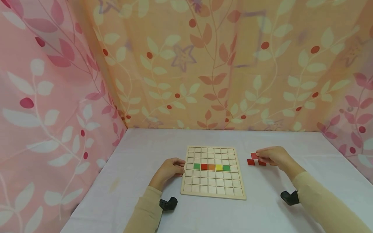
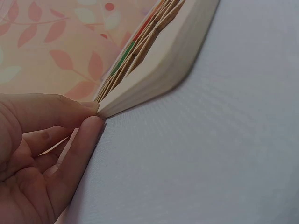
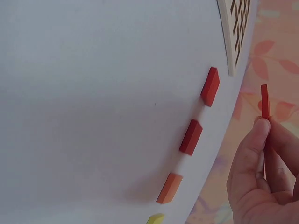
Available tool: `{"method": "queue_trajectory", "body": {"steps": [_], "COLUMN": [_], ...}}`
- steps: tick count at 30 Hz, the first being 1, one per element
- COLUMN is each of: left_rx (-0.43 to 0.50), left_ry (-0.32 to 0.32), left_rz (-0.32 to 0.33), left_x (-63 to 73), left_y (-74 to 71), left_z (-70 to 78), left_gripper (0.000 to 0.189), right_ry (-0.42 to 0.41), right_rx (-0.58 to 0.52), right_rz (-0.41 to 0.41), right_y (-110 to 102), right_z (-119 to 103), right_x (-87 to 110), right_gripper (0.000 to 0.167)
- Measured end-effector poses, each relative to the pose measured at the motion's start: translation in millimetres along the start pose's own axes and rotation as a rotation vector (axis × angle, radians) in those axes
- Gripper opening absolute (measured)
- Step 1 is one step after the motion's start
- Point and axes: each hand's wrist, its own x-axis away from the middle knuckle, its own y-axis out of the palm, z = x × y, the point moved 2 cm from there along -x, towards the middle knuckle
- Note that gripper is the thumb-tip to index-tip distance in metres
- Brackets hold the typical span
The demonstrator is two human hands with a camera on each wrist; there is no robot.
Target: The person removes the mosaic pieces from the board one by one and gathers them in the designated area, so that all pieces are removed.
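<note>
A square wooden grid board (image 1: 213, 196) lies on the table with a row of coloured square tiles across its middle: green (image 1: 197, 166), red (image 1: 204, 167), orange (image 1: 211, 167), yellow and green. At the board's left edge, my left hand (image 1: 169, 169) pinches the rim between thumb and finger; the left wrist view shows this at the wooden edge (image 2: 140, 95). My right hand (image 1: 274, 156) holds up a red tile (image 3: 265, 101) between thumb and fingertips, right of the board. Beneath it, two red tiles (image 3: 210, 87) (image 3: 191, 137) lie on the table.
In the right wrist view, an orange tile (image 3: 169, 188) and a yellow tile (image 3: 155, 219) continue the line of loose tiles. A white cloth (image 1: 140, 145) covers the table. Patterned curtains (image 1: 175, 81) stand at the back and sides. Each wrist wears a black device (image 1: 168, 204).
</note>
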Motion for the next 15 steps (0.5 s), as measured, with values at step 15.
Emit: {"method": "queue_trajectory", "body": {"steps": [15], "left_rx": [0.000], "left_ry": [-0.008], "left_rz": [0.013], "left_x": [0.6], "left_y": [-3.0], "left_z": [1.3], "left_gripper": [0.039], "right_ry": [0.006], "right_rx": [-0.025], "right_rz": [-0.037], "right_y": [-34.8], "right_z": [6.1], "right_x": [0.0], "right_gripper": [0.051]}}
